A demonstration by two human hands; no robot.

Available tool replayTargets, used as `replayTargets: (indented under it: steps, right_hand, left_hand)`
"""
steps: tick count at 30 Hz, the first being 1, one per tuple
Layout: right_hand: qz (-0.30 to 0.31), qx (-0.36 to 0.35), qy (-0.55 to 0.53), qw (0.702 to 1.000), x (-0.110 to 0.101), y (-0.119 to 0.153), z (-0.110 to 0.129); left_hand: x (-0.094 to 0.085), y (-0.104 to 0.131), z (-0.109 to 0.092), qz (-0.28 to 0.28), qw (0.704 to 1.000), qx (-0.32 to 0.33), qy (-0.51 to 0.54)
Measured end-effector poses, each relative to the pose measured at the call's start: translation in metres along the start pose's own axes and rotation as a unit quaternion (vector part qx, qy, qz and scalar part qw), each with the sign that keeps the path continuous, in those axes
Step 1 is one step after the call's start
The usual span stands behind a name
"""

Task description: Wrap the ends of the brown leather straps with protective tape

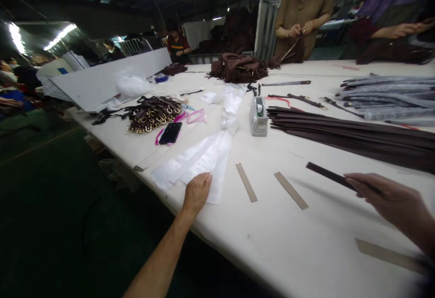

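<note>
Left hand (198,193) was closed on thin white sheets (207,155), right hand (390,198) pinched a dark strip (326,175); a hasty pull could have torn the white sheets.

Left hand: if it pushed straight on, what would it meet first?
First come the white sheets right at the left hand; beyond them, it would probably meet the crumpled white bundle at their far end, left of the tape dispenser. Depth is uncertain.

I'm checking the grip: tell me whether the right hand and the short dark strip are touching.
Touching. The head view shows the short dark strip pinched in the right hand, its far end jutting out.
</note>
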State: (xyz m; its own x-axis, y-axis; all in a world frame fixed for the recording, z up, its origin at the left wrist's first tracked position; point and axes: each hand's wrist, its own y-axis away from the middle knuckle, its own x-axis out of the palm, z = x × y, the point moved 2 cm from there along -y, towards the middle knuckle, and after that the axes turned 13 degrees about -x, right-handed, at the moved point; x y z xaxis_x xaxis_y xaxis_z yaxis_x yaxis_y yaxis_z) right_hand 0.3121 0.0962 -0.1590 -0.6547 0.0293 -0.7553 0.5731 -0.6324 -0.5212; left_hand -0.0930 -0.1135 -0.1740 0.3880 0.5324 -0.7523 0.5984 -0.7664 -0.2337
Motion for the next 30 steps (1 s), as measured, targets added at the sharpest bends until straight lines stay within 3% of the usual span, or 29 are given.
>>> replayTargets:
  steps: [5, 7, 9, 11, 15, 16, 18, 20, 21, 23, 25, 26, 28, 30]
  right_hand:
    - [0.049, -0.022, 0.002, 0.999, 0.012, -0.032, 0.043]
    - [0.078, 0.020, -0.013, 0.997, 0.015, -0.042, 0.063]
    - [0.121, 0.087, -0.100, 0.984, 0.024, -0.051, 0.092]
    - [0.180, 0.158, -0.255, 0.937, 0.043, -0.058, 0.128]
    - [0.254, 0.275, -0.521, 0.767, 0.101, -0.063, 0.193]
    - [0.256, 0.291, -0.551, 0.739, 0.114, -0.062, 0.202]
    - [0.250, 0.309, -0.575, 0.715, 0.131, -0.057, 0.214]
    - [0.256, 0.295, -0.565, 0.727, 0.132, -0.049, 0.222]
    - [0.275, 0.263, -0.555, 0.740, 0.128, -0.043, 0.227]
    - [0.351, 0.150, -0.523, 0.762, 0.111, -0.028, 0.243]
    - [0.455, 0.027, -0.464, 0.760, 0.092, -0.010, 0.259]
    - [0.499, -0.010, -0.432, 0.751, 0.083, 0.000, 0.263]
    - [0.541, -0.031, -0.371, 0.754, 0.066, 0.016, 0.258]
    - [0.496, -0.006, -0.323, 0.806, 0.051, 0.024, 0.231]
  left_hand:
    - [-0.029, -0.012, -0.008, -0.062, 0.994, -0.033, 0.086]
    - [-0.043, -0.013, -0.020, -0.066, 0.982, -0.087, 0.151]
    - [-0.052, -0.005, -0.036, -0.053, 0.960, -0.144, 0.236]
    - [-0.052, 0.013, -0.054, -0.034, 0.936, -0.173, 0.304]
    - [-0.031, 0.075, -0.075, 0.045, 0.915, -0.199, 0.347]
    - [-0.026, 0.090, -0.075, 0.070, 0.914, -0.197, 0.348]
    - [-0.020, 0.111, -0.072, 0.106, 0.900, -0.190, 0.379]
    - [-0.016, 0.113, -0.065, 0.119, 0.854, -0.221, 0.456]
    - [-0.014, 0.106, -0.063, 0.138, 0.816, -0.254, 0.501]
    - [-0.006, 0.082, -0.064, 0.229, 0.715, -0.333, 0.570]
    - [-0.001, 0.051, -0.075, 0.342, 0.611, -0.369, 0.610]
    - [-0.004, 0.034, -0.080, 0.346, 0.582, -0.360, 0.642]
    - [-0.024, 0.005, -0.082, 0.256, 0.564, -0.311, 0.721]
    - [-0.059, -0.010, -0.071, 0.136, 0.563, -0.244, 0.778]
